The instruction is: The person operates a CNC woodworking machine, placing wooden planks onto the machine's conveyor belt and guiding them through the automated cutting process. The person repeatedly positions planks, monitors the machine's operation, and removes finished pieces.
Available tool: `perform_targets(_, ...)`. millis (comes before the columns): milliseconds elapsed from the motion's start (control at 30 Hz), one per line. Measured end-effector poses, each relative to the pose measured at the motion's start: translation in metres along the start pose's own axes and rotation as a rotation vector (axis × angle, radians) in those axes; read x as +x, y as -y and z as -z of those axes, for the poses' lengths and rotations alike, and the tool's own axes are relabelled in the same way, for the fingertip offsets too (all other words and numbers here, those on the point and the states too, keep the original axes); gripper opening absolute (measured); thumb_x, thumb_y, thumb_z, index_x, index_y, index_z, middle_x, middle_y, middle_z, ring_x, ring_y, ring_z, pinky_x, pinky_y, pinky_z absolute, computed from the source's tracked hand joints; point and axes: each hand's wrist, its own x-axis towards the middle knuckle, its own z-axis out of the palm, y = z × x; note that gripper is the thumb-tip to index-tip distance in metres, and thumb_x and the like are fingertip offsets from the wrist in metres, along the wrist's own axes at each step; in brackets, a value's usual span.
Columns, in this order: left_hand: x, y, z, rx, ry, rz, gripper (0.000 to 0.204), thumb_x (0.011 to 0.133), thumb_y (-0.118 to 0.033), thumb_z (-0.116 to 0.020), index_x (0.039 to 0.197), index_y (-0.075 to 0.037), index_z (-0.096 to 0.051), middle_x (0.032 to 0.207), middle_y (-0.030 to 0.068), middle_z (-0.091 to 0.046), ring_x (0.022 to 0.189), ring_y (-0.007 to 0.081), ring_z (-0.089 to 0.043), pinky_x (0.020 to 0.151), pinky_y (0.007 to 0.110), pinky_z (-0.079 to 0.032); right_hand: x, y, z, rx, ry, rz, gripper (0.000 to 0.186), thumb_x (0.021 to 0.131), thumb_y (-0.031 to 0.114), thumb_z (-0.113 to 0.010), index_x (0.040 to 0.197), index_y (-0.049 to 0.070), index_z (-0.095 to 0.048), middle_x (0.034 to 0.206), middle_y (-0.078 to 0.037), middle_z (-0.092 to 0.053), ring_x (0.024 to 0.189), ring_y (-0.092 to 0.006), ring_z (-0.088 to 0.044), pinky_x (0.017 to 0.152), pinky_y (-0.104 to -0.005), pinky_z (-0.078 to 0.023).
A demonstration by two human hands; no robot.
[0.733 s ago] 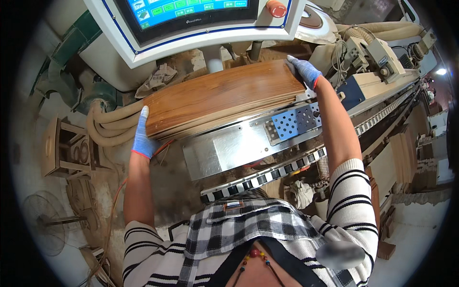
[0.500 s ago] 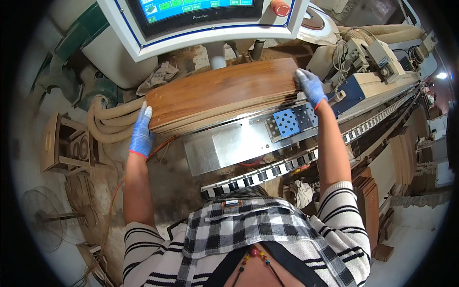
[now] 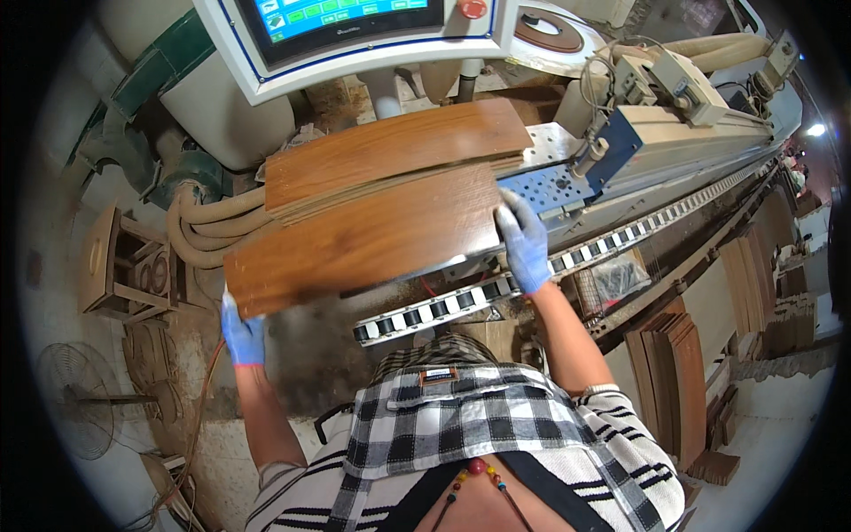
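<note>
A brown wood-grain plank [image 3: 372, 239] is held level between both hands, in front of a stack of like planks [image 3: 399, 140]. My left hand [image 3: 243, 337], in a blue and white glove, grips its left end at the near corner. At the right end, my right hand [image 3: 525, 241] in the same kind of glove is closed on the edge. Under and behind the held plank lies the metal machine bed, whose blue perforated plate [image 3: 541, 184] shows to the right. The plank hides much of the bed.
A control panel with a screen [image 3: 355, 22] and a red button [image 3: 472, 8] stands at the far side. A roller track [image 3: 434, 310] runs nearer me, up to the right. Hoses [image 3: 191, 235] lie left; stacked boards [image 3: 669, 381] stand right; a fan [image 3: 66, 399] is at lower left.
One plank has come off the stack toward me and to the left, carried by both hands. The stack stays behind it, and the view has shifted slightly.
</note>
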Motion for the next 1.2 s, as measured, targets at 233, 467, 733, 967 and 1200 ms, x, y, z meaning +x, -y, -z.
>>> perform_targets(233,-0.05,0.051,0.009,0.153,0.006,0.124,0.059,0.097,-0.041,-0.052,0.146,-0.011,-0.037,0.144,0.0079,-0.045,0.128,0.0233,-0.047,0.103,0.042,-0.041,-0.079,-0.05,0.047,0.35,0.008,-0.478,0.033,0.096,0.018,-0.055,0.125,0.002,-0.058,0.083,0.0,-0.063,0.053,-0.0054,-0.051,0.046,-0.0195,-0.043)
perform_targets(467,-0.025,0.084,-0.056,1.308,0.361,-0.482,0.078,0.088,-0.042,-0.065,0.15,-0.011,-0.029,0.155,0.0154,-0.028,0.142,0.0306,-0.028,0.115,0.04,-0.023,-0.039,-0.089,0.082,0.675,-0.276,-0.678,0.038,0.096,0.004,-0.048,0.133,-0.003,-0.048,0.109,-0.015,-0.063,0.085,-0.0226,-0.067,0.071,-0.03,-0.059)
perform_targets(733,-0.014,0.094,-0.107,1.557,0.241,-0.443,0.072,0.081,-0.049,-0.07,0.137,-0.009,-0.05,0.149,0.0192,-0.035,0.14,0.0347,-0.029,0.116,0.045,-0.018,-0.066,-0.137,0.149,0.351,-0.723,-0.498,0.035,0.091,0.0,-0.053,0.126,-0.004,-0.055,0.115,-0.013,-0.059,0.087,-0.0164,-0.062,0.071,-0.0262,-0.052)
perform_targets(967,-0.017,0.091,-0.093,1.641,0.213,-0.433,0.063,0.081,-0.048,-0.069,0.134,-0.016,-0.055,0.143,0.0176,-0.044,0.137,0.0346,-0.034,0.115,0.048,-0.019,-0.022,-0.201,0.203,-0.002,-0.861,-0.676,0.059,0.096,0.031,-0.052,0.137,-0.009,-0.04,0.138,-0.023,-0.049,0.121,-0.0307,-0.052,0.101,-0.0356,-0.04)
perform_targets(1200,-0.022,0.108,-0.146,1.701,0.251,-0.509,0.055,0.081,-0.05,-0.066,0.128,-0.021,-0.061,0.139,0.0135,-0.05,0.136,0.0328,-0.035,0.115,0.053,-0.013,0.017,-0.237,0.194,-0.399,-0.886,-1.034,0.054,0.094,0.036,-0.045,0.137,0.005,-0.043,0.139,-0.021,-0.046,0.121,-0.0397,-0.051,0.098,-0.0455,-0.043)
